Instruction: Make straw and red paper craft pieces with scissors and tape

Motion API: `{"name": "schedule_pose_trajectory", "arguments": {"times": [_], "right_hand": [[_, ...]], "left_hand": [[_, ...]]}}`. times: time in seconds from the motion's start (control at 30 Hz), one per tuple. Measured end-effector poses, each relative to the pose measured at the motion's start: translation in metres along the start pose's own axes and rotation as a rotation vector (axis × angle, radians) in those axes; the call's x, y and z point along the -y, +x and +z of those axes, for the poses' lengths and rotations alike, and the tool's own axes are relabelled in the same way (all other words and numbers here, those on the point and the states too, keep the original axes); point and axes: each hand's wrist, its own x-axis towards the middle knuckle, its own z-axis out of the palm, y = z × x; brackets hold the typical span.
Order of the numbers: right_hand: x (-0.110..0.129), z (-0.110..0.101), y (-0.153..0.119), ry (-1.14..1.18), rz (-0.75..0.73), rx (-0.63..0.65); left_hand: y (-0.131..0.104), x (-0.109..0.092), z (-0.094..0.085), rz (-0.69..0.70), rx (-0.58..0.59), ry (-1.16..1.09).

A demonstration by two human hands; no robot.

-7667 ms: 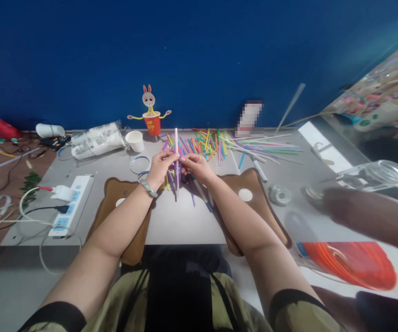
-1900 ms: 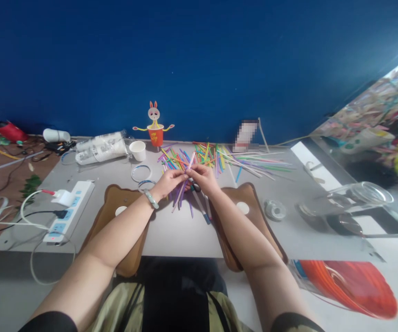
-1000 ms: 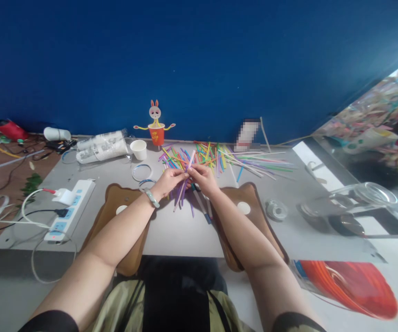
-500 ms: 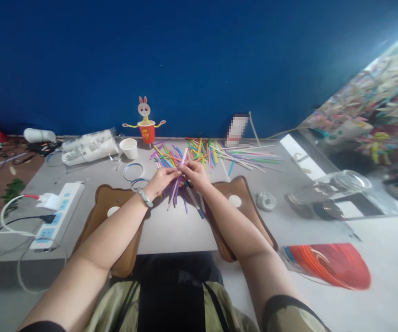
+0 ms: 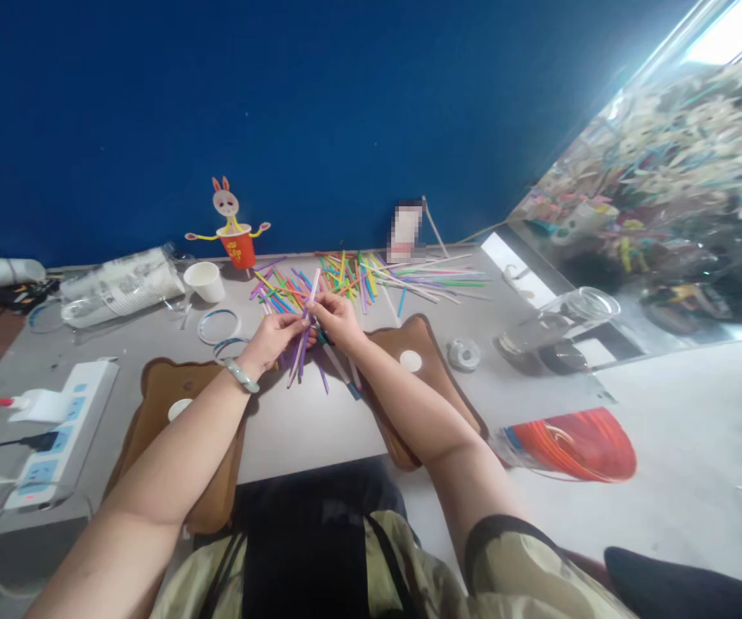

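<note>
Close together over the middle of the table, my left hand point(image 5: 278, 336) and my right hand point(image 5: 337, 319) are both closed on a small bundle of thin purple and pale pink sticks point(image 5: 297, 364), which look like pipe cleaners. The sticks jut up and down from between my fingers; my fingertips hide where they cross. Just behind my hands lies a loose pile of multicoloured sticks point(image 5: 345, 273) of the same kind. Several more, among them a blue-ended one point(image 5: 352, 390), lie below my right hand.
A red cup with a rabbit figure point(image 5: 237, 248), a white paper cup point(image 5: 204, 282) and wrapped cups point(image 5: 122, 288) stand at the back left. Brown pads point(image 5: 177, 378) lie under my forearms. A power strip point(image 5: 64, 434), a tape roll point(image 5: 464, 354) and a glass jar point(image 5: 561, 322) flank them.
The view has turned to the right, so the table things appear farther left. My hands keep their hold on the sticks, with little change in the fingers.
</note>
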Motion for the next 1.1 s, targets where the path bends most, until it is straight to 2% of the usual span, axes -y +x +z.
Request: {"name": "schedule_pose_trajectory", "arguments": {"times": [0.1, 0.3, 0.5, 0.7, 0.83, 1.1], "right_hand": [[-0.001, 0.001, 0.000, 0.023, 0.004, -0.006], [0.001, 0.005, 0.000, 0.069, 0.143, -0.019], [-0.001, 0.003, 0.000, 0.085, 0.108, -0.002], [0.003, 0.005, 0.000, 0.072, 0.153, 0.011], [0.011, 0.006, 0.001, 0.046, 0.166, 0.027], [0.024, 0.008, 0.002, -0.069, 0.138, 0.024]], "left_hand": [[0.001, 0.002, 0.000, 0.037, -0.010, -0.003], [0.005, 0.008, -0.002, 0.091, -0.034, 0.001], [0.005, 0.007, -0.006, 0.022, 0.011, -0.038], [0.007, 0.008, -0.008, -0.003, 0.013, -0.066], [0.006, 0.007, -0.008, 0.041, 0.053, -0.080], [0.004, 0.003, -0.006, 0.127, 0.045, -0.048]]}}
